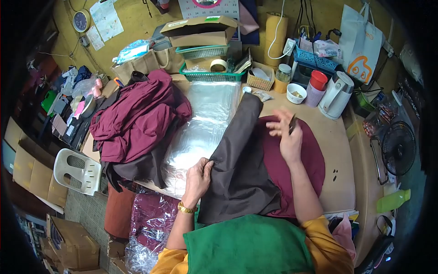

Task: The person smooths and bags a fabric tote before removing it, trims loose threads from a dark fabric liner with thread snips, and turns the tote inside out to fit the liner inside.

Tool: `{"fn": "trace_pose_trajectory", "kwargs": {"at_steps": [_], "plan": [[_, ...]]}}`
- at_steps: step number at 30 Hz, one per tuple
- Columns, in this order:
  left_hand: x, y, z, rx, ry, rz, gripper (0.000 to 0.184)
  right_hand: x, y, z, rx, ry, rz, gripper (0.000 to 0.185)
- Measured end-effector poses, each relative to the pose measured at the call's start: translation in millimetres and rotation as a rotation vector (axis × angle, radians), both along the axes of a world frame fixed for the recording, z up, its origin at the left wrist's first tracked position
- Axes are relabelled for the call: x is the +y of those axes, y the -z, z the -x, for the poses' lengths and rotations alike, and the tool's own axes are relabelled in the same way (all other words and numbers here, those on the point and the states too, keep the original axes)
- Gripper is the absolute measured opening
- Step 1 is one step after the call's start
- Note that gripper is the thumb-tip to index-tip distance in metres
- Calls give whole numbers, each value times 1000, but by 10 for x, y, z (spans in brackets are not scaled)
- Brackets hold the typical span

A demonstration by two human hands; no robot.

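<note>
My left hand [198, 178] pinches the left edge of a black cloth [242, 169] between thumb and fingers. The cloth lies at a slant across the table in front of me, with a fold running to its far end. Under its right side spreads a maroon cloth [301, 160] with a rounded outline. Above that, my right hand [288, 137] is raised, its fingers partly spread and blurred. A small dark tool [292, 122] is held in it; its exact kind is unclear. Left of the black cloth lies a stack of clear plastic bags [196, 132].
A heap of maroon and black garments [137, 118] covers the table's left side. Green baskets [212, 75], a white bowl [296, 93], a red-lidded tumbler [317, 86] and an electric kettle [336, 96] line the back. A white plastic chair [77, 171] stands left; a black fan [397, 148] is right.
</note>
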State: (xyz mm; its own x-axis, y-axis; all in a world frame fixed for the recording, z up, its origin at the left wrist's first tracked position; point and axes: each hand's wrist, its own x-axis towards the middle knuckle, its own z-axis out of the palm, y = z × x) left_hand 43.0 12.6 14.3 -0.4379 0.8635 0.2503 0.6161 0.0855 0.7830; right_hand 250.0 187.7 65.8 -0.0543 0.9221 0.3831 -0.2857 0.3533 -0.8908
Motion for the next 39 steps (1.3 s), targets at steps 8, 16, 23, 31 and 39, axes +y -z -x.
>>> {"fn": "trace_pose_trajectory", "kwargs": {"at_steps": [8,16,23,31,39], "plan": [[103,384,211,-10,-190,-31,33,-113,1022,-340,-1467,-88,-390,56],[-67,604,503,-306,-178,29,35,816,1088,-783,-1435,-59,-400,47],[318,443,138,-375,-13,-42,67,381,522,-403,-1347,-5,-426,33],[385,328,125,-252,251,335,35,-287,1051,-26,-941,-46,-312,22],[19,351,272,-548,203,41,25,-307,727,8,-1031,-138,-85,37]]}}
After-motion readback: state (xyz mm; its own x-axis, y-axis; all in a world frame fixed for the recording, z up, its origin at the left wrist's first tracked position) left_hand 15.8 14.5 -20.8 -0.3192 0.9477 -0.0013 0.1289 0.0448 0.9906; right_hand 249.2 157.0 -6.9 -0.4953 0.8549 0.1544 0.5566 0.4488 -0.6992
